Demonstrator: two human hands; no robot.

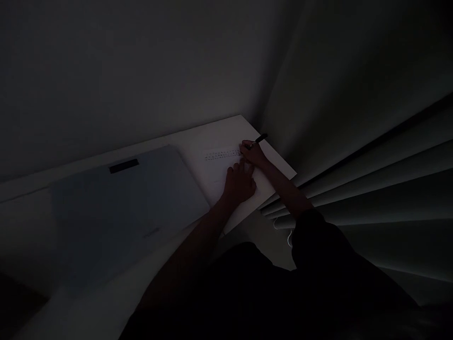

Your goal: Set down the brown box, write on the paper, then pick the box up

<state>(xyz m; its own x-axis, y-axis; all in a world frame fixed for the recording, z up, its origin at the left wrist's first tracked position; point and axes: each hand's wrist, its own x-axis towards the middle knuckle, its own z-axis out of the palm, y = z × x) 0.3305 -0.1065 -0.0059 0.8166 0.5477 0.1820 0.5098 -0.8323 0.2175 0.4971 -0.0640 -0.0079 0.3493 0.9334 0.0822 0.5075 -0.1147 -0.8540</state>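
The scene is very dark. My right hand (254,153) is closed around a dark pen (259,139), its tip down on a white sheet of paper (215,172) at the end of a line of small writing (221,155). My left hand (239,183) rests on the same sheet just below the writing, fingers loosely curled and pressing the paper flat. Both forearms reach in from the lower middle of the view.
The paper lies at the far right corner of a white desk (42,222). A large pale flat board or pad (130,208) with a small black bar (123,165) lies to the left. A wall stands behind, long curtain folds (371,179) hang at the right.
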